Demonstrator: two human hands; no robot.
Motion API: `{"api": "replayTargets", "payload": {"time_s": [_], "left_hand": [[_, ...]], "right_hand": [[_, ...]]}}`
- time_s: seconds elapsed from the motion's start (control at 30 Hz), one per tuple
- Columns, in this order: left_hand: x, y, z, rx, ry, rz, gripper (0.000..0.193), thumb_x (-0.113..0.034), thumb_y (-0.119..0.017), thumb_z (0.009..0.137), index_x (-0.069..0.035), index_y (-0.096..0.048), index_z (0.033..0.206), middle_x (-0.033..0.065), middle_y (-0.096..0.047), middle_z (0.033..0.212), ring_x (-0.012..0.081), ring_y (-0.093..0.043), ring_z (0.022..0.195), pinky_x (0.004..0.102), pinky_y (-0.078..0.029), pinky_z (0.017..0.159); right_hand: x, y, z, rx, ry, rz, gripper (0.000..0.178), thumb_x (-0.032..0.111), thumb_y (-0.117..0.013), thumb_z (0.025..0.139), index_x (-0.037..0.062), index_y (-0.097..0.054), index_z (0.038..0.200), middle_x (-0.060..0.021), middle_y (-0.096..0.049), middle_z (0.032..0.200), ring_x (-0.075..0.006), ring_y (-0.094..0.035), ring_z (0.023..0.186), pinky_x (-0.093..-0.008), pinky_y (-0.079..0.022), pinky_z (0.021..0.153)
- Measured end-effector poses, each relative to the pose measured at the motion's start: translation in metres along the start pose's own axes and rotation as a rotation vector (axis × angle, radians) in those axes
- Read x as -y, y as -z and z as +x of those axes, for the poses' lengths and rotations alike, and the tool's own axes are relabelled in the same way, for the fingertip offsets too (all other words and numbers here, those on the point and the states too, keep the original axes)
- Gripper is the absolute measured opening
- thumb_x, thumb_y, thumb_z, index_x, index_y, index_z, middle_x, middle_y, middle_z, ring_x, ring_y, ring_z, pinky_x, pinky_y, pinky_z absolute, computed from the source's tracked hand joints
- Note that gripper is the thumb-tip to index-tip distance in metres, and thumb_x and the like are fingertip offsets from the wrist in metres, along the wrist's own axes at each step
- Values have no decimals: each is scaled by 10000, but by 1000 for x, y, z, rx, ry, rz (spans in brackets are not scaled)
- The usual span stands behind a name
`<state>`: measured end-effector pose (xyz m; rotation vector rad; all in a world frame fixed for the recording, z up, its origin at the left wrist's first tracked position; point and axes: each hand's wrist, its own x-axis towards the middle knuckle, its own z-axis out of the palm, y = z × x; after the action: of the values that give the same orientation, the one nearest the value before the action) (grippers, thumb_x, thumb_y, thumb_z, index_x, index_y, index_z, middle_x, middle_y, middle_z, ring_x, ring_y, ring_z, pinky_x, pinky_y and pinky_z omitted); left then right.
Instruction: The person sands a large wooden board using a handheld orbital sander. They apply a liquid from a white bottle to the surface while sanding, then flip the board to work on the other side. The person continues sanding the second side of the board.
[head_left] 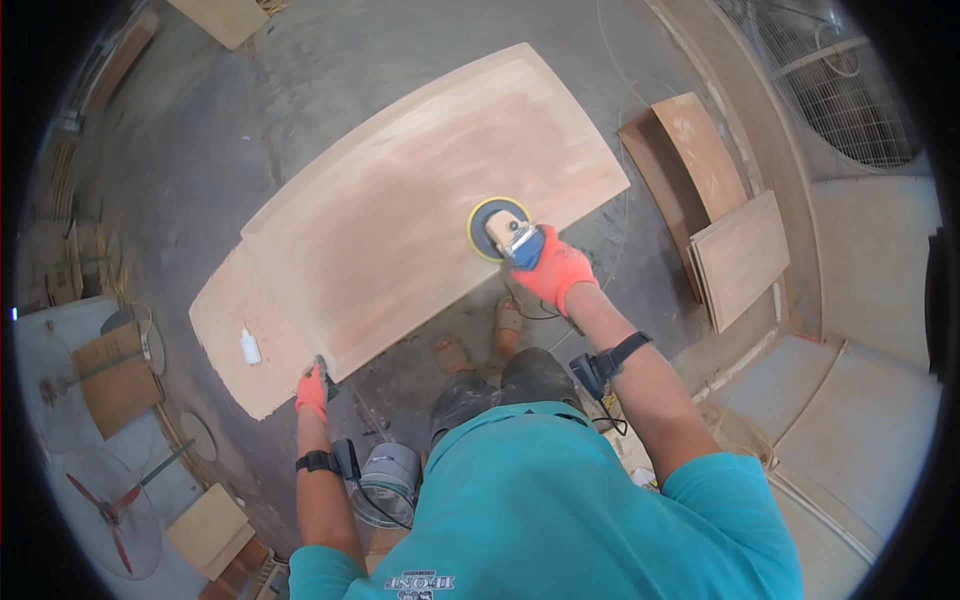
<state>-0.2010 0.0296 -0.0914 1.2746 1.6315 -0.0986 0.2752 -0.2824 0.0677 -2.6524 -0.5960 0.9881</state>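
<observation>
My right hand [556, 270], in an orange glove, is closed around the blue body of a power disc sander [512, 232]. The sander's round yellow-rimmed pad lies on a large pale wooden panel [400, 200], near its close long edge. My left hand [313, 388], in an orange glove with grey fingertips, grips the panel's near left edge, though its fingers are partly hidden. Beneath that end of the panel is a rougher board [235, 310], which sticks out to the left. On it lies a small white bottle [250, 347].
Wooden boards [740, 255] and an open-sided wooden piece [690, 150] stand at the right by a wall. Buckets [388, 480] are near my left leg. Fans, one with red blades [112, 510], stand at the lower left. A thin cord [628, 90] trails over the floor.
</observation>
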Motion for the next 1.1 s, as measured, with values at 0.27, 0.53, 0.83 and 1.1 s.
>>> {"api": "replayTargets", "payload": {"time_s": [0.27, 0.53, 0.83, 1.1], "left_hand": [[-20, -6, -21, -20, 64, 27, 538, -580, -571, 965, -61, -621, 1099, 62, -593, 817, 227, -674, 669, 355, -583, 599], [-28, -4, -17, 69, 41, 14, 500, -575, -575, 969, -79, -612, 1024, 64, -608, 820, 220, -675, 679, 339, -590, 619], [-9, 3, 7, 224, -31, -66, 471, -529, -576, 987, -71, -609, 877, 76, -629, 769, 207, -659, 650, 341, -589, 622], [7, 6, 33, 354, -3, -175, 549, -552, -476, 1021, -40, -671, 1013, 102, -699, 843, 243, -696, 710, 381, -589, 654]], "right_hand": [[-92, 62, 60, -152, -68, 37, 898, 520, -732, 748, 31, -401, 1425, -231, -645, 1262, -373, -619, 1187, -418, -494, 997], [-144, 59, 77, -295, -169, 191, 938, 528, -776, 722, 12, -419, 1419, -250, -621, 1306, -375, -600, 1225, -427, -482, 1019], [-13, -40, -37, -105, -80, 108, 864, 488, -753, 762, 47, -402, 1417, -225, -655, 1235, -387, -620, 1164, -442, -503, 974], [94, -126, -93, 22, 31, 28, 861, 457, -743, 772, 57, -384, 1444, -206, -659, 1233, -367, -627, 1159, -430, -506, 971]]}}
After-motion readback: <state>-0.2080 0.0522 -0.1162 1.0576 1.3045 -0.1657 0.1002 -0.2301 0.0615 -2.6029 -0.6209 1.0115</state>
